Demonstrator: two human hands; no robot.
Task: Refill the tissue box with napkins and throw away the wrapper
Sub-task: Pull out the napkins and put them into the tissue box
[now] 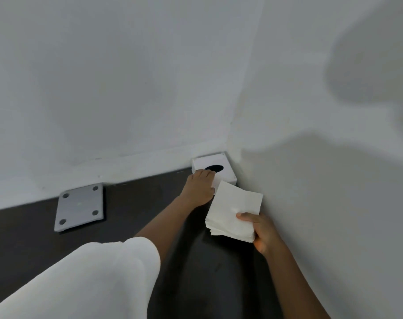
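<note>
**At the wall corner: box being grabbed, napkins ready**

At the corner of the dark matte counter (136,203) sits the white square hard-shelled tissue box (226,173), dark oval slot on top, apparently empty. Left hand (199,187) lies over its near edge, fingers curled on it; firm grip or not, can't tell. Right hand (262,229) pinches a thick stack of soft white folded paper napkins (232,215), just beside the box. Step: opening the box. Next likely needs lifting or flipping it to load. Wrapper not visible. Grey flat plate (79,207) with four round holes lies left.
</note>
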